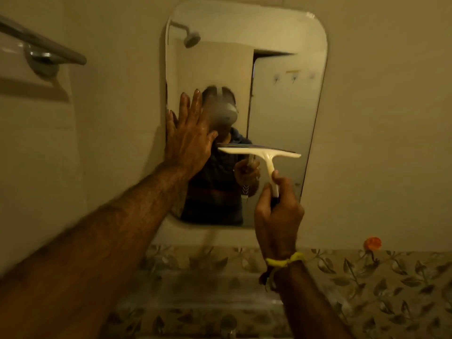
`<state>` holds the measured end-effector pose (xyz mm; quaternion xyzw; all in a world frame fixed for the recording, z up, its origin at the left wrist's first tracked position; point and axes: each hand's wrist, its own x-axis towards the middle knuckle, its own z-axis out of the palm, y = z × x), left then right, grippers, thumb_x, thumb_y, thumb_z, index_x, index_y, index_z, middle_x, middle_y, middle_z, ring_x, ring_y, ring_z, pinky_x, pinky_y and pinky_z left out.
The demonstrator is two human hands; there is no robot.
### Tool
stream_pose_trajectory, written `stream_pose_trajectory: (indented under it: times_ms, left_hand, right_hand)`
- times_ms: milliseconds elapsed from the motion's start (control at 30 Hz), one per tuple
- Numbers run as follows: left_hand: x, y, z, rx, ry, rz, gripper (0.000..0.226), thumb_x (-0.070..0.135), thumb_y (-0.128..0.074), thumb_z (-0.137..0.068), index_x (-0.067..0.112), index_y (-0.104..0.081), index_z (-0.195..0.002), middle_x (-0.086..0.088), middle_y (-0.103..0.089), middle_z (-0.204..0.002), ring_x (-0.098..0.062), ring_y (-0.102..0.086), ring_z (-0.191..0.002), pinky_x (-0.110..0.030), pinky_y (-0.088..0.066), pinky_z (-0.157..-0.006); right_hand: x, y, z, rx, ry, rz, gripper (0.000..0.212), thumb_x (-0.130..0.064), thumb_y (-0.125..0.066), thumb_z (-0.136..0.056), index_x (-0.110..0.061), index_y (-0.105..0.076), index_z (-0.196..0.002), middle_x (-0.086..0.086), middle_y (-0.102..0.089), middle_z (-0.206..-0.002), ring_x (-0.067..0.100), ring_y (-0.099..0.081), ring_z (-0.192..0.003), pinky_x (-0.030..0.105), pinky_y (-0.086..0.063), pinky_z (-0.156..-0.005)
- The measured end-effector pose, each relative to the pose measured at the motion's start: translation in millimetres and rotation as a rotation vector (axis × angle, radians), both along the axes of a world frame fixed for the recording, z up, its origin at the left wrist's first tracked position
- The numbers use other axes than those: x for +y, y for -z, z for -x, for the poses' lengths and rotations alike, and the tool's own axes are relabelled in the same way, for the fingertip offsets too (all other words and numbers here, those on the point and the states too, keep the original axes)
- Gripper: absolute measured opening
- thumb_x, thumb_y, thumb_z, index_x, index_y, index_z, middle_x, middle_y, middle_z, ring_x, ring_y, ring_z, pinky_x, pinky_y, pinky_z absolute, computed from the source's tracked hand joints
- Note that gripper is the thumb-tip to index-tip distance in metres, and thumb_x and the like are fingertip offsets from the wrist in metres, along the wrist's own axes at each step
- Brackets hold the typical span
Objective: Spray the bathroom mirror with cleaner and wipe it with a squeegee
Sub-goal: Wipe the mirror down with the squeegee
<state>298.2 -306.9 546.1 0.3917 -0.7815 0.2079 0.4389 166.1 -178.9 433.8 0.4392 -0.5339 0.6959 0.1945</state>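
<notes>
**Desk:** What was in the frame?

**Photographer:** A person stood at a wall-mounted mirror [281,99] in a dim bathroom. The right hand [277,216] gripped the handle of a cream squeegee [263,154], fingers curled round it and thumb up along the stem. The blade lay level across the middle of the glass.

**Desk:** Was the blade on the glass?

**Photographer:** It appeared to touch, since its reflection sat just above it, though motion blur left that unsure.

**Desk:** And the other hand?

**Photographer:** The left hand [188,135] was flat and held nothing, fingers straight and spread. It pressed the mirror's left edge beside the blade, probably to steady the glass against the pull of the stroke. Its skin looked wet.

**Desk:** Any cleaner bottle?

**Photographer:** None showed. A towel rail [44,45] hung at upper left, a leaf-patterned tile band [367,272] ran below the mirror, and an orange hook [373,243] sat on the wall. A yellow band [285,261] circled the right wrist.

**Desk:** Stage of the job?

**Photographer:** Wiping, I judged, with the lower half yet to be covered.
</notes>
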Motion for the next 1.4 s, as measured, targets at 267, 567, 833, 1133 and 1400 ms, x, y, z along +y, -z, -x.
stream_pose_trajectory:
  times_ms: [267, 567, 833, 1133, 1400]
  left_hand:
    - [2.0, -89.7, 18.4, -0.06, -0.061, 0.207, 0.09, 0.061, -0.058, -0.086, 0.024, -0.015, -0.156, -0.006, -0.015, -0.163, -0.03, -0.011, -0.15, -0.059, -0.012, -0.119]
    - [3.5, -103.8, 40.2, -0.102, -0.237, 0.218, 0.102, 0.07, -0.068, -0.071, 0.028, -0.02, -0.151, -0.008, -0.018, -0.159, -0.031, -0.02, -0.146, -0.064, -0.011, -0.115]
    - [-2.3, -100.0, 38.1, -0.101, -0.228, 0.21, 0.105, 0.071, -0.066, -0.074, 0.028, -0.014, -0.154, -0.008, -0.01, -0.163, -0.031, -0.012, -0.149, -0.067, -0.009, -0.115]
    - [-7.7, -82.3, 33.8, -0.025, -0.205, 0.299, 0.098, 0.069, -0.062, -0.078, 0.019, -0.022, -0.152, -0.015, -0.021, -0.16, -0.035, -0.018, -0.148, -0.067, -0.014, -0.114]
    - [-3.7, -28.1, 30.2, 0.04, -0.081, 0.289, 0.07, 0.053, -0.059, -0.089, 0.015, -0.041, -0.145, -0.013, -0.035, -0.155, -0.032, -0.029, -0.144, -0.063, -0.021, -0.113]
  right_hand:
    - [-32.2, -190.8, 48.5, 0.208, 0.088, 0.223, 0.023, -0.021, -0.049, -0.093, -0.018, -0.057, -0.113, 0.008, -0.063, -0.073, 0.024, -0.06, -0.062, 0.032, -0.048, -0.053]
    - [-41.1, -236.8, 61.5, 0.265, 0.172, 0.232, 0.02, -0.018, -0.049, -0.094, -0.017, -0.055, -0.113, 0.008, -0.064, -0.08, 0.027, -0.063, -0.065, 0.039, -0.058, -0.06]
    - [-47.4, -196.1, 57.6, 0.269, 0.207, 0.2, 0.026, -0.017, -0.052, -0.094, -0.013, -0.057, -0.12, 0.005, -0.063, -0.082, 0.013, -0.054, -0.064, 0.017, -0.042, -0.057]
    - [-43.6, -148.5, 53.5, 0.234, 0.198, 0.149, 0.031, -0.02, -0.052, -0.095, -0.013, -0.056, -0.126, 0.003, -0.06, -0.081, 0.008, -0.049, -0.063, 0.006, -0.032, -0.055]
    - [-35.6, -82.5, 48.0, 0.216, 0.159, 0.098, 0.034, -0.018, -0.056, -0.093, -0.013, -0.057, -0.126, 0.005, -0.066, -0.088, 0.009, -0.057, -0.07, 0.005, -0.039, -0.064]
